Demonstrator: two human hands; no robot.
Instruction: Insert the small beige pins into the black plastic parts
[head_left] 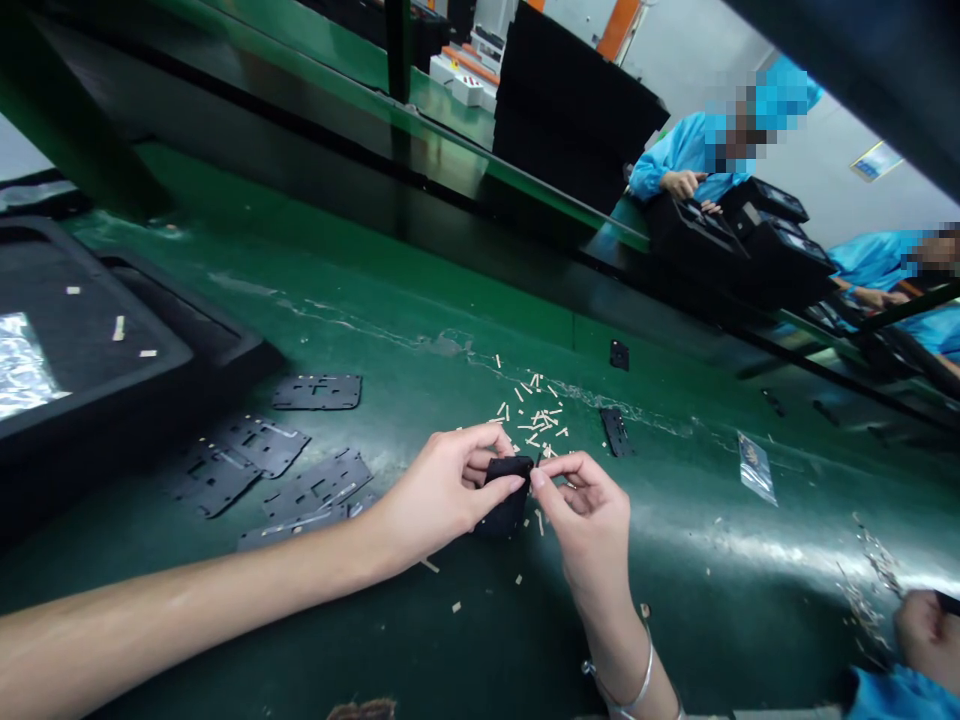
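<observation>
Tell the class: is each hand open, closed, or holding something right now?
Left hand: closed, holding a black foam piece.
Right hand: closed, pinching that piece's edge.

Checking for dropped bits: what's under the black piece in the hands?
Pale slivers and green bench surface show around the black piece; the spot directly beneath is hidden.

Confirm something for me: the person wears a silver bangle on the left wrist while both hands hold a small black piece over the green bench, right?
Not quite: the silver bangle is on the right wrist, not the left, as the head view shows. The left hand and right hand do both hold a small black piece over the green bench.
</observation>
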